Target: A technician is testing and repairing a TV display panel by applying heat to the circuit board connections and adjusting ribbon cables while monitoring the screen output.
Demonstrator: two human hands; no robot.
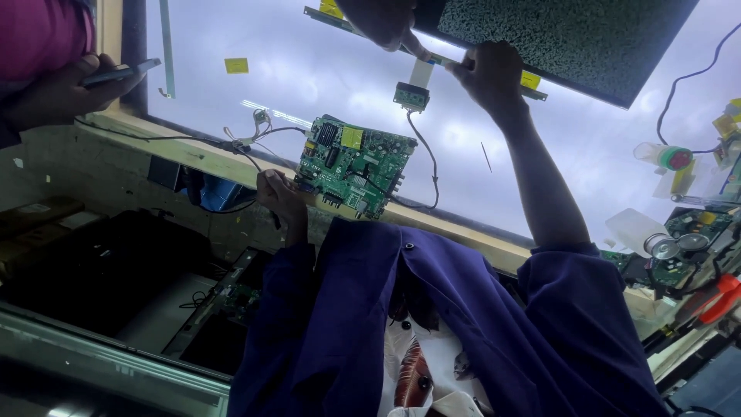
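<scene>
My left hand (279, 194) grips the near left corner of a green circuit board (351, 164) that lies on a white lit panel (324, 69). My right hand (488, 73) reaches far forward and pinches a narrow strip board (532, 83) along the edge of a dark screen panel (556, 38). A white flat ribbon cable (421, 71) runs from that strip to a small green connector board (411, 96). Thin black wires (430, 166) link it to the big board. Another person's hand (382, 23) comes in from the top and holds the strip beside the ribbon.
A wooden ledge (463, 232) borders the lit panel. At the left a person in a pink top holds a phone (116, 73). Clear bottles (660, 156), more circuit boards (695, 224) and a red-handled tool (722, 297) crowd the right. A black open casing (100, 270) lies lower left.
</scene>
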